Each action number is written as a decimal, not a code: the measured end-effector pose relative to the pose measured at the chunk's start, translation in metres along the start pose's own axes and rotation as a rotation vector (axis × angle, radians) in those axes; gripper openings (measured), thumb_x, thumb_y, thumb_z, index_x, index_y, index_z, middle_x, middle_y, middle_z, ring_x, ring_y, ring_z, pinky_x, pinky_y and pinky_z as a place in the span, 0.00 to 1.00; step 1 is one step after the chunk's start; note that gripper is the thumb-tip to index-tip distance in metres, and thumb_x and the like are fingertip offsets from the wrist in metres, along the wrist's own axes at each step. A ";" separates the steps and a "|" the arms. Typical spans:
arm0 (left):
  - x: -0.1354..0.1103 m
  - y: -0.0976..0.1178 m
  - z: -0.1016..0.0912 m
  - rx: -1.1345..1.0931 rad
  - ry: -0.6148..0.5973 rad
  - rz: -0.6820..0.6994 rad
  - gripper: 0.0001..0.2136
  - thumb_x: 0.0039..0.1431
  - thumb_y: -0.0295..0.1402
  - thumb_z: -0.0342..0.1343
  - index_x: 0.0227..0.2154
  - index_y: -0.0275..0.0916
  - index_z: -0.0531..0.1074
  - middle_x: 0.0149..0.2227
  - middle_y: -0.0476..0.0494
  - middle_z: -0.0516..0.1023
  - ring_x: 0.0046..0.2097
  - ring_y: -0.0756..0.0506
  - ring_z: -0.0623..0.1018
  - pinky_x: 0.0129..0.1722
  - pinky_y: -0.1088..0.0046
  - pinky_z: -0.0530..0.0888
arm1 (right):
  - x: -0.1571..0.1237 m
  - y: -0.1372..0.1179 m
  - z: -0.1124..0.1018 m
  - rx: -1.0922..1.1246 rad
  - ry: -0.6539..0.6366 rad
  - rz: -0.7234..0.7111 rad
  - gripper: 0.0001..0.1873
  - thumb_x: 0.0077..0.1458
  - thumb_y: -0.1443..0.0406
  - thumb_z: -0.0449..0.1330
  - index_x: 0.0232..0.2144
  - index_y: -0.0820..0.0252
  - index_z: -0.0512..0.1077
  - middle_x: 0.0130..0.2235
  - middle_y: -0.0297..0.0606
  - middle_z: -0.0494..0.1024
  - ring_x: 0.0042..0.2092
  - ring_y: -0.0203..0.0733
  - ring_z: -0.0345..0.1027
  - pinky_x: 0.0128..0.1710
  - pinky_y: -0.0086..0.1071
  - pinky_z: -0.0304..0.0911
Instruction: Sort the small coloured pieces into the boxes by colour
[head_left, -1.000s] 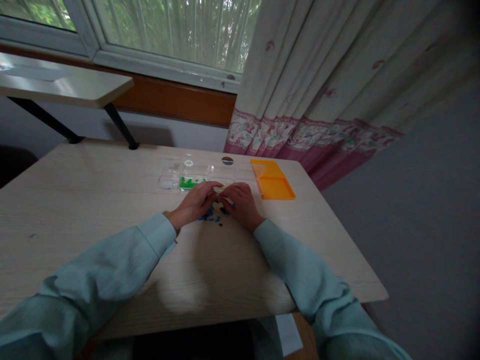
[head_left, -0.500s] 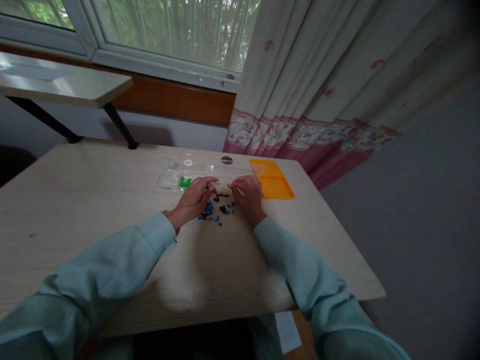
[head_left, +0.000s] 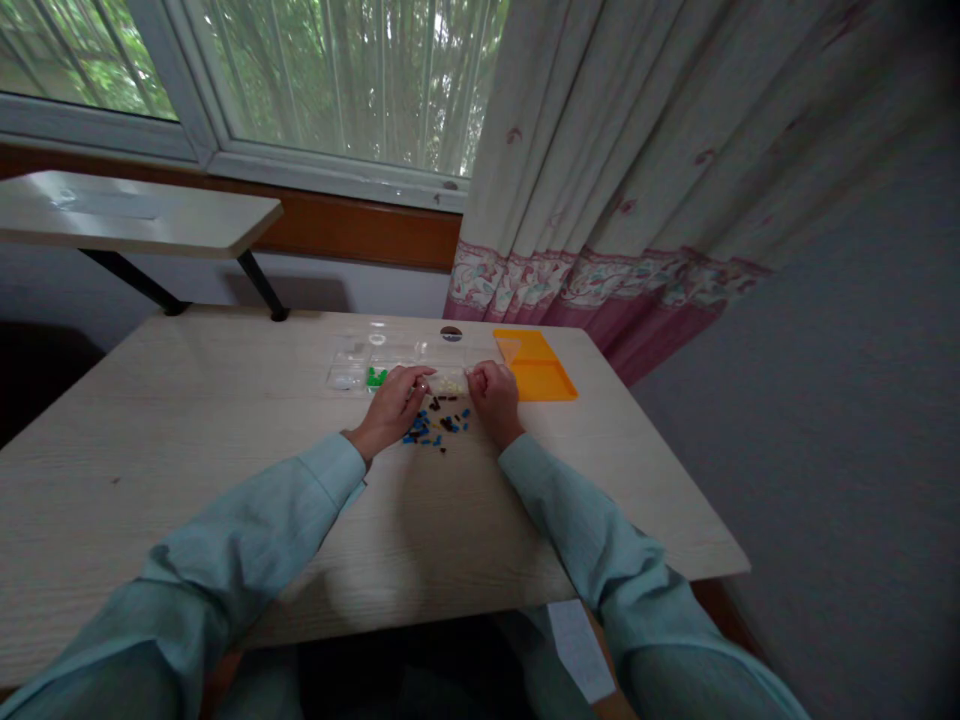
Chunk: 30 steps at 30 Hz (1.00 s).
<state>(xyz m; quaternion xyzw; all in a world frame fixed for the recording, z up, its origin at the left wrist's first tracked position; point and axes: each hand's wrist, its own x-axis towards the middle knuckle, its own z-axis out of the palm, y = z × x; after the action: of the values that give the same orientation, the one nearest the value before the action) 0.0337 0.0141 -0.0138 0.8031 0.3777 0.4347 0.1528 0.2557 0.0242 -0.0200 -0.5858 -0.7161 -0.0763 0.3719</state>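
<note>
Clear plastic box (head_left: 397,352), rectangular compartments, partly covered by curled left hand (head_left: 393,406) and right hand (head_left: 496,396); whether anything is grasped cannot be told. Small blue pieces (head_left: 421,426) scattered on wood-grained table (head_left: 247,430).

A left hand (head_left: 394,410) and a right hand (head_left: 496,402) in pale blue-green sleeves (head_left: 300,510) reach to the far part of a light wood-grain desk (head_left: 360,580). Their fingers are curled at the near edge of a clear compartment box (head_left: 392,352); whether they pinch anything is too small to tell. Green pieces (head_left: 376,377) lie in a left compartment, pale pieces (head_left: 448,386) between the hands. Small blue and dark pieces (head_left: 427,424) are scattered nearer. Right of the box is an orange tray (head_left: 546,381); a raised shelf (head_left: 187,225) stands far left, a floral curtain (head_left: 570,180) hangs far right beside a window (head_left: 352,80).
</note>
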 end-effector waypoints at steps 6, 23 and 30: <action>0.000 0.001 -0.003 0.019 0.056 -0.036 0.15 0.70 0.37 0.43 0.51 0.37 0.69 0.42 0.41 0.74 0.46 0.44 0.72 0.50 0.65 0.69 | -0.003 0.000 0.003 -0.032 -0.132 0.046 0.09 0.58 0.62 0.53 0.28 0.56 0.68 0.24 0.31 0.68 0.27 0.36 0.58 0.29 0.31 0.45; -0.037 -0.027 -0.029 0.124 0.183 -0.237 0.12 0.65 0.32 0.46 0.44 0.37 0.72 0.42 0.39 0.75 0.45 0.43 0.75 0.47 0.64 0.73 | -0.018 0.005 -0.006 0.080 -0.148 -0.002 0.15 0.63 0.62 0.49 0.34 0.62 0.74 0.34 0.42 0.76 0.40 0.42 0.66 0.44 0.33 0.59; -0.046 -0.033 -0.029 0.209 0.136 -0.200 0.15 0.58 0.25 0.47 0.45 0.37 0.74 0.46 0.36 0.74 0.51 0.39 0.72 0.57 0.53 0.68 | -0.034 -0.004 -0.005 0.058 -0.297 -0.095 0.18 0.57 0.73 0.51 0.45 0.66 0.76 0.46 0.48 0.78 0.51 0.45 0.66 0.56 0.38 0.58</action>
<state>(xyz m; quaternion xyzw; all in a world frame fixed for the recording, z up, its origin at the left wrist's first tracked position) -0.0206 -0.0006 -0.0430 0.7416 0.5086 0.4291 0.0848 0.2555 -0.0061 -0.0364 -0.5450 -0.7921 0.0146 0.2747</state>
